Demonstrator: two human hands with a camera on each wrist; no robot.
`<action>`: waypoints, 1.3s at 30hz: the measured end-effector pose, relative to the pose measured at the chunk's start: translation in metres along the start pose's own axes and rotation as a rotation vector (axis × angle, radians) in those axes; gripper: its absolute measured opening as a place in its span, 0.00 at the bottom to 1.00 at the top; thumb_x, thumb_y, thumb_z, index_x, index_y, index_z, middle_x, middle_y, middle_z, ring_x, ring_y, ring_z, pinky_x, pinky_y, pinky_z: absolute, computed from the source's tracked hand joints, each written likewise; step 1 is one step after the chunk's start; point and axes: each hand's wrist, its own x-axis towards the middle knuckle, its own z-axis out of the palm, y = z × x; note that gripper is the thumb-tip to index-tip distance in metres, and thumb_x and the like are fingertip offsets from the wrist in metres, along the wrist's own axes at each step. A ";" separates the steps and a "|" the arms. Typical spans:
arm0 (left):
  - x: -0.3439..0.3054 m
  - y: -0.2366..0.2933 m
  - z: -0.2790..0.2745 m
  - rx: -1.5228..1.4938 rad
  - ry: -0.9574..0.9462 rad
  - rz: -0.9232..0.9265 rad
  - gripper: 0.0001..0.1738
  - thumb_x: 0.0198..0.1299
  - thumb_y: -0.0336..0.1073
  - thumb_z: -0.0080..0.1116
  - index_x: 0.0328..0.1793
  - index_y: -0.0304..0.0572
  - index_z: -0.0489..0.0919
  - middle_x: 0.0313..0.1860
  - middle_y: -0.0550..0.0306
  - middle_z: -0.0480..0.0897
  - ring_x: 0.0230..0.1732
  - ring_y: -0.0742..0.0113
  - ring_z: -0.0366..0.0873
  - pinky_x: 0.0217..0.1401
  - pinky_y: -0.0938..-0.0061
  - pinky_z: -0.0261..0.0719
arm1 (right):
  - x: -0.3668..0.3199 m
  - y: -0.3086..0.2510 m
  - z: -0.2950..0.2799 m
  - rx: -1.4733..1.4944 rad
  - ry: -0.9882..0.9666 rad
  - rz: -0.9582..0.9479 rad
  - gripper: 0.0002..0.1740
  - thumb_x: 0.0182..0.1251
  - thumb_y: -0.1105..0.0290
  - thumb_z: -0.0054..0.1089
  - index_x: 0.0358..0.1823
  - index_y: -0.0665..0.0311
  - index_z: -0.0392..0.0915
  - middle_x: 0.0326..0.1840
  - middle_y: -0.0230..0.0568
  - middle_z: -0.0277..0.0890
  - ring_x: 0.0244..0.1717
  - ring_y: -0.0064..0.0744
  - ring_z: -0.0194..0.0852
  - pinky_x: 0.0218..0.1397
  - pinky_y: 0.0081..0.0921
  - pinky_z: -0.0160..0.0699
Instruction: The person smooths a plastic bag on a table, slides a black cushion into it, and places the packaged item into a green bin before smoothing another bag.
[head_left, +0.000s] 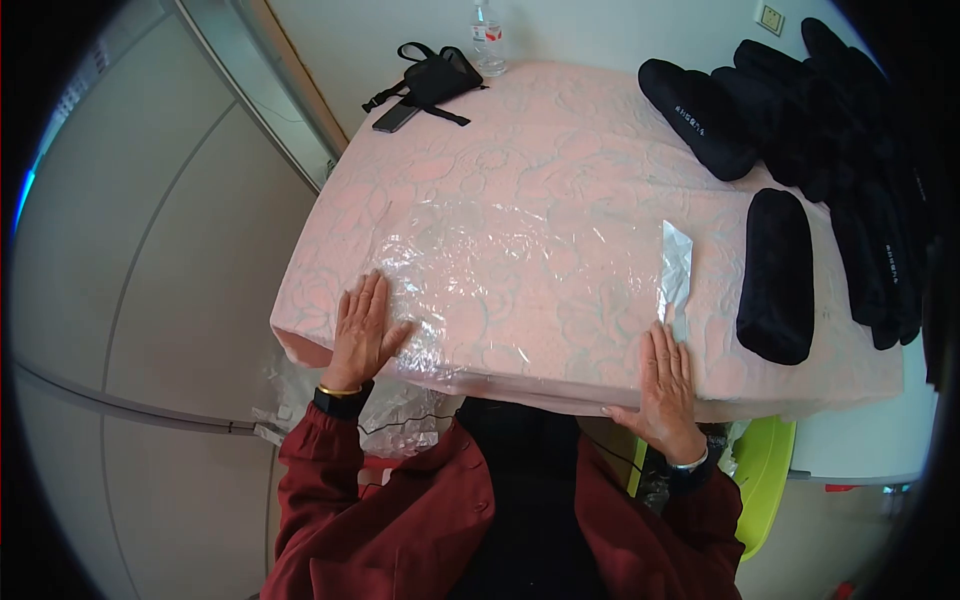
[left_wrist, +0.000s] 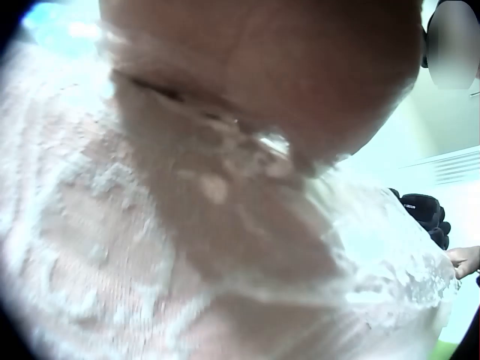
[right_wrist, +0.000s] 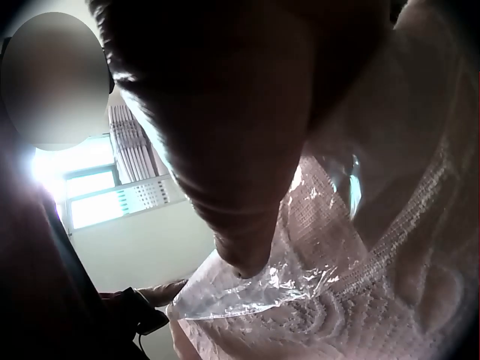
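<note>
A clear plastic sheet (head_left: 520, 280) lies spread over a pink patterned table cover (head_left: 560, 150). My left hand (head_left: 362, 330) lies flat with straight fingers on the sheet's near left corner. My right hand (head_left: 668, 385) presses flat on the sheet's near right edge, just below a strip of clear plastic (head_left: 676, 270). In the left wrist view the palm (left_wrist: 285, 75) presses on crinkled plastic (left_wrist: 375, 247) over the cover. The right wrist view shows the underside of the hand (right_wrist: 225, 135) over the plastic (right_wrist: 300, 285) at the table's edge.
Several black slippers (head_left: 830, 130) are piled at the far right, and one black slipper (head_left: 775, 275) lies apart near the strip. A black pouch (head_left: 435, 78), a phone (head_left: 395, 118) and a water bottle (head_left: 487, 38) sit at the far edge. A green chair (head_left: 765, 475) stands at my right.
</note>
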 end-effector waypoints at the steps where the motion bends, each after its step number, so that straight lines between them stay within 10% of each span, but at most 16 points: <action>1: -0.013 0.005 -0.003 -0.015 0.006 0.006 0.47 0.72 0.64 0.48 0.81 0.30 0.59 0.82 0.35 0.60 0.83 0.40 0.56 0.83 0.44 0.47 | -0.008 0.000 -0.001 -0.005 0.002 0.008 0.66 0.47 0.47 0.79 0.79 0.78 0.51 0.84 0.61 0.47 0.86 0.58 0.41 0.85 0.53 0.39; 9: -0.014 0.056 -0.029 0.042 0.098 0.044 0.48 0.68 0.60 0.56 0.81 0.28 0.59 0.83 0.37 0.58 0.83 0.40 0.54 0.83 0.43 0.46 | -0.018 0.000 -0.023 0.082 0.157 -0.100 0.55 0.58 0.53 0.73 0.78 0.79 0.53 0.83 0.63 0.49 0.85 0.61 0.41 0.85 0.55 0.40; 19: 0.028 0.207 0.029 -0.263 -0.081 0.551 0.50 0.69 0.62 0.53 0.81 0.26 0.57 0.84 0.35 0.55 0.85 0.40 0.51 0.85 0.48 0.47 | 0.037 -0.018 0.012 0.109 0.064 -0.202 0.59 0.54 0.51 0.76 0.78 0.78 0.53 0.84 0.63 0.48 0.85 0.60 0.42 0.84 0.55 0.42; 31: 0.035 0.011 0.003 -0.007 -0.145 0.064 0.54 0.69 0.69 0.49 0.82 0.27 0.55 0.84 0.33 0.55 0.84 0.37 0.51 0.84 0.46 0.46 | 0.021 0.037 0.003 0.021 0.034 -0.064 0.55 0.66 0.43 0.61 0.80 0.77 0.49 0.85 0.62 0.46 0.85 0.58 0.41 0.85 0.53 0.39; 39: 0.025 -0.025 -0.003 0.033 -0.139 -0.130 0.52 0.69 0.67 0.51 0.80 0.26 0.58 0.82 0.32 0.57 0.83 0.34 0.52 0.84 0.44 0.47 | 0.014 0.050 0.005 0.086 0.071 -0.066 0.51 0.69 0.45 0.58 0.80 0.77 0.51 0.84 0.63 0.46 0.85 0.58 0.42 0.85 0.51 0.39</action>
